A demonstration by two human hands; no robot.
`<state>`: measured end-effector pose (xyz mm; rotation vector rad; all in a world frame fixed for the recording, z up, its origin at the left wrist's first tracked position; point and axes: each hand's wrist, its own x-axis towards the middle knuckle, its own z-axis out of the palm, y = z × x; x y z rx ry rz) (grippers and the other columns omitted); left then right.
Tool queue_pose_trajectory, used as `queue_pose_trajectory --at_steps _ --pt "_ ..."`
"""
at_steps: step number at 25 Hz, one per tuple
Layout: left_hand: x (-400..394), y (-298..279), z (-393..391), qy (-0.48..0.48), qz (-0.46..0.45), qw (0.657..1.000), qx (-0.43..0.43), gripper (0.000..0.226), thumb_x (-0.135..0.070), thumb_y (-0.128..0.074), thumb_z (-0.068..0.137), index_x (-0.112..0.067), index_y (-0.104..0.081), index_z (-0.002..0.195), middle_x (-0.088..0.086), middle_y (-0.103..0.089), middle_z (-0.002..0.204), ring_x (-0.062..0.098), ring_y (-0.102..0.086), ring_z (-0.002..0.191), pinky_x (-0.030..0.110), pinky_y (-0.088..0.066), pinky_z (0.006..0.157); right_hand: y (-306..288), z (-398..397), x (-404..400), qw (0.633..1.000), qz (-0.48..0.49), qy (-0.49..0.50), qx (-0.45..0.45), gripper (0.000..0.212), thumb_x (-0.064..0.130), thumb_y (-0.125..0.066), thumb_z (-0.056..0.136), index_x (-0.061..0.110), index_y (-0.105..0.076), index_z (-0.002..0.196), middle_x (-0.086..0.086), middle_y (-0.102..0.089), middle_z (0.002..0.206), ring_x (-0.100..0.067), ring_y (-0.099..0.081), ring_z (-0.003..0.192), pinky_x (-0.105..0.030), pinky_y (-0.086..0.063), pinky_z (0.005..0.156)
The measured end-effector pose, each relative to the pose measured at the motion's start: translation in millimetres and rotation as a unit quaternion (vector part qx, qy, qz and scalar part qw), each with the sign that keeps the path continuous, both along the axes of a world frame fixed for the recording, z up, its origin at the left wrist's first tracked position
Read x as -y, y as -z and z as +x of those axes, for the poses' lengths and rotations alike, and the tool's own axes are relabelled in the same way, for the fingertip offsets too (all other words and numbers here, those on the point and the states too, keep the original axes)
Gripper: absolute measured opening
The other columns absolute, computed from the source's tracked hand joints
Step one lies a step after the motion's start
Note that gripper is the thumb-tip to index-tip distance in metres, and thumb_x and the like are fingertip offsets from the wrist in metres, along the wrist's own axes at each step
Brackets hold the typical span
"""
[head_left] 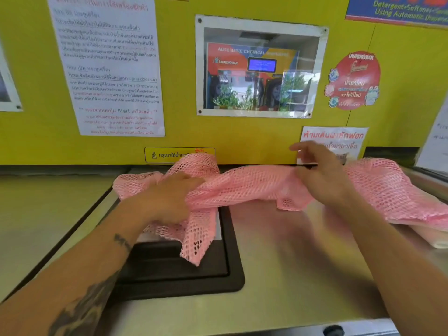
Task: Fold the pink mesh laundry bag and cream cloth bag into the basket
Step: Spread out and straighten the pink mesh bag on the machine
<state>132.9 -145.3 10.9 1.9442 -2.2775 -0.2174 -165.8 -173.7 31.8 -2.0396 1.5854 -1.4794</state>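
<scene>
The pink mesh laundry bag (244,187) lies stretched and bunched across the back of a steel machine top (286,263), one corner hanging over a black panel. My left hand (169,197) grips a bunch of the mesh at its left part. My right hand (320,175) rests on the mesh further right, blurred, its fingers spread and reaching toward the wall. A cream cloth (434,238) peeks out under the mesh at the right edge. No basket is in view.
A black recessed panel (174,267) sits in the steel top under the left hand. The yellow wall (242,137) with posters and stickers rises right behind the bag. A second machine top (43,209) lies to the left.
</scene>
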Motion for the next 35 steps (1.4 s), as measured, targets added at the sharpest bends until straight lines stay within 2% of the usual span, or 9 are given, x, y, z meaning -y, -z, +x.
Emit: queue_pose_trajectory --at_steps 4,8,10,14,16,19,25,30,35 --pt "-6.3 -13.6 14.6 -0.025 -0.031 0.999 -0.036 0.072 0.004 -0.050 0.084 -0.036 -0.043 0.143 -0.005 -0.033 0.157 0.020 -0.035 0.140 0.039 -0.032 0.115 5.0 5.8 -7.5 0.964 0.214 -0.094 -0.124 0.068 0.006 -0.059 0.083 0.028 -0.039 0.144 -0.002 -0.039 0.144 -0.020 -0.045 0.128 -0.032 -0.041 0.091" --pt "-9.4 -24.0 30.7 -0.060 -0.043 0.996 -0.048 0.051 0.002 -0.052 0.085 -0.030 -0.064 0.123 -0.003 -0.046 0.148 0.020 -0.044 0.133 0.037 -0.037 0.110 12.6 12.4 -5.2 0.915 0.222 -0.065 -0.332 0.043 0.014 -0.066 0.080 0.024 -0.057 0.122 0.001 -0.060 0.118 -0.023 -0.057 0.105 -0.029 -0.044 0.077" --pt "-14.1 -28.5 32.1 -0.053 0.004 0.999 -0.004 0.047 -0.002 -0.054 0.085 -0.041 -0.069 0.105 -0.006 -0.047 0.147 0.019 -0.046 0.130 0.041 -0.038 0.110 13.7 12.2 -3.7 0.952 0.174 -0.110 -0.225 0.009 0.016 -0.067 0.082 0.010 -0.063 0.088 -0.002 -0.064 0.085 -0.022 -0.059 0.082 -0.033 -0.040 0.065" --pt "-28.8 -40.8 19.6 0.013 0.077 0.988 -0.135 0.021 -0.027 -0.055 0.091 -0.040 -0.070 0.086 -0.023 -0.059 0.120 -0.001 -0.055 0.101 0.035 -0.041 0.095 -2.3 0.2 -12.1 0.876 0.327 -0.351 0.051 0.061 0.053 -0.057 0.085 -0.003 -0.068 0.106 -0.022 -0.069 0.101 -0.032 -0.063 0.087 -0.039 -0.046 0.079" --pt "-25.7 -39.6 2.5 0.013 -0.023 0.968 -0.248 0.020 -0.034 -0.050 0.091 -0.028 -0.069 0.090 -0.015 -0.062 0.113 0.008 -0.057 0.102 0.034 -0.041 0.090 3.1 6.1 -4.8 0.924 0.252 -0.287 0.021 0.034 0.037 -0.054 0.092 0.010 -0.074 0.098 -0.013 -0.068 0.088 -0.021 -0.062 0.079 -0.036 -0.045 0.074" --pt "-9.4 -18.6 -30.6 -0.031 -0.155 0.975 -0.156 0.033 -0.043 -0.048 0.092 -0.027 -0.056 0.120 -0.001 -0.055 0.133 0.023 -0.052 0.123 0.043 -0.043 0.099 22.4 21.5 10.4 0.982 0.095 -0.118 -0.116 0.018 0.011 -0.059 0.091 0.025 -0.069 0.098 -0.001 -0.066 0.084 -0.011 -0.057 0.072 -0.031 -0.046 0.072" --pt "2.5 6.1 -40.5 -0.060 0.107 0.992 -0.029 0.106 -0.076 -0.051 0.075 -0.034 0.007 0.153 0.007 0.007 0.164 0.040 -0.007 0.149 0.057 -0.012 0.119 43.0 67.3 -9.3 0.924 0.077 -0.265 -0.264 0.035 0.027 -0.061 0.087 0.028 -0.065 0.121 0.010 -0.068 0.107 -0.002 -0.058 0.085 -0.021 -0.047 0.074" --pt "-10.0 -12.5 -16.4 0.004 0.119 0.993 -0.013 0.083 -0.054 -0.055 0.090 -0.027 -0.013 0.156 0.000 -0.012 0.165 0.022 -0.017 0.150 0.037 -0.015 0.118 32.1 49.5 -5.1 0.927 0.162 -0.169 -0.293 0.032 0.016 -0.063 0.083 0.031 -0.059 0.111 0.006 -0.063 0.075 -0.011 -0.057 0.067 -0.033 -0.047 0.061" --pt "-17.0 -17.9 -0.6 0.032 0.114 0.992 -0.045 0.063 -0.039 -0.068 0.086 -0.035 -0.042 0.143 -0.010 -0.036 0.154 0.015 -0.040 0.136 0.032 -0.029 0.110 3.7 -5.4 -1.0 0.925 0.244 0.003 -0.291 0.023 0.010 -0.059 0.081 0.031 -0.063 0.088 0.006 -0.060 0.092 -0.011 -0.057 0.080 -0.026 -0.043 0.065"
